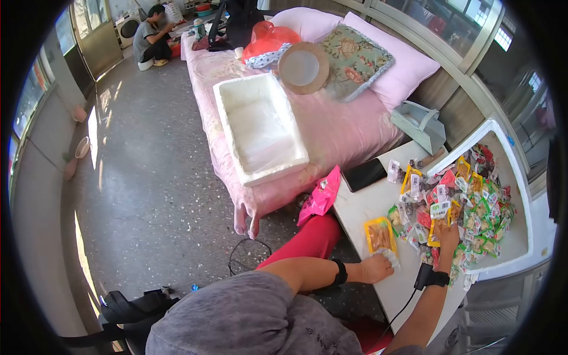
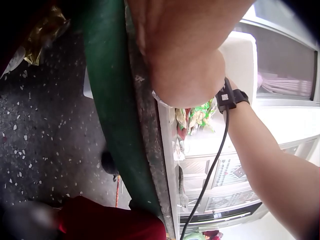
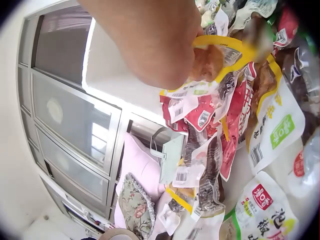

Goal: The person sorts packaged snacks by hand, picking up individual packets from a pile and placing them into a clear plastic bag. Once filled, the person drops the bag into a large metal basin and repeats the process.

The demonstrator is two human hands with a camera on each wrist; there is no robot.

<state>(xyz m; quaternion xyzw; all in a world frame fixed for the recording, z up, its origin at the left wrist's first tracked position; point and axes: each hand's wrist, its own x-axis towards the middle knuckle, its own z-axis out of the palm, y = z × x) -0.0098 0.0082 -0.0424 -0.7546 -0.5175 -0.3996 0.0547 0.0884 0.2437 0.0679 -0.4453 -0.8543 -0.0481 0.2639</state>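
Note:
A yellow-edged food packet [image 1: 380, 235] lies near the table's front edge, and my left hand [image 1: 377, 269] pinches its whitish lower end. In the left wrist view the heel of my left hand [image 2: 187, 75] shows, with its fingers hidden. My right hand [image 1: 448, 236] grips another yellow-edged packet [image 1: 438, 228] over the heap of packets [image 1: 482, 216]. Seen from the right wrist, my right hand [image 3: 155, 47] is beside that yellow-edged packet [image 3: 207, 62], its fingertips mostly out of sight. Red, green and clear packets surround it.
A large white foam box [image 1: 523, 236] stands on its side behind the heap. On the table [image 1: 361, 213] lies a black phone [image 1: 364, 175]; a pink bag [image 1: 321, 195] hangs at its left edge. An empty foam box [image 1: 260, 130] is on the bed. A person [image 1: 151, 38] sits far back.

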